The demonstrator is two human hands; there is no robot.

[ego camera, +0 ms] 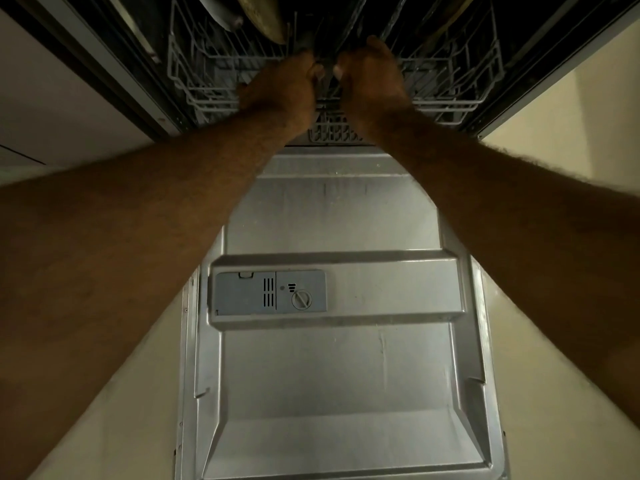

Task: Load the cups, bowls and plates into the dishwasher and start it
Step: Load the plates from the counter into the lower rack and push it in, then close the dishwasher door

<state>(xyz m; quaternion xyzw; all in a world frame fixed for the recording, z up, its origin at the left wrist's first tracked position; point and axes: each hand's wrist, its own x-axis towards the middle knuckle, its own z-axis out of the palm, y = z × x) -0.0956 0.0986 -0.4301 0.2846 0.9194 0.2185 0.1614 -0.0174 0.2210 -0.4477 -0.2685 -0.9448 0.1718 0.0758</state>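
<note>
with left hand (pixel 280 88) and right hand (pixel 370 81) fingers curled on the rack (pixel 207 95) front, slide it evenly, keeping the dishes (pixel 263 19) steady.

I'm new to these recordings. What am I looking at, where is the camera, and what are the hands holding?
There is one picture and no robot. It comes from a camera worn on the person's head, looking down along both bare arms. Below lies the open dishwasher door, with its detergent compartment. Beyond it sits the wire rack, with dishes standing in it. The left hand and right hand meet at the rack's front, fingers curled round a dark item between them. It is too dim to tell whether that is a dish or part of the rack.
</note>
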